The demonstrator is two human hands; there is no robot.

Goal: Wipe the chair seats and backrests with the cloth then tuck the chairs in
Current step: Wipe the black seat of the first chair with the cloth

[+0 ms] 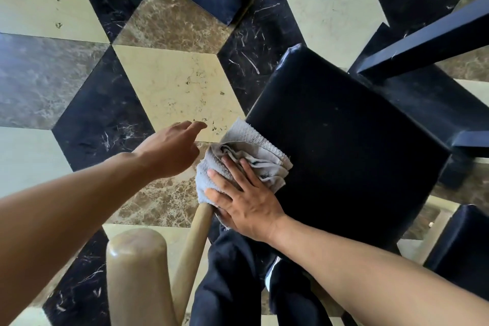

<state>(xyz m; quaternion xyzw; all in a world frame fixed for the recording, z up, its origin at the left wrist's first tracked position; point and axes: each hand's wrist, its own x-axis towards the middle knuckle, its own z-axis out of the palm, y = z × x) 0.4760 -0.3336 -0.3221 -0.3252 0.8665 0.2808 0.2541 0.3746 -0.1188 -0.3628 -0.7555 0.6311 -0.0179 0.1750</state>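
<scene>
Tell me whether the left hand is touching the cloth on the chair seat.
Apart. In the head view the left hand hovers open over the floor, a strip of tile showing between its fingers and the cloth, which only the right hand presses onto the chair seat.
</scene>
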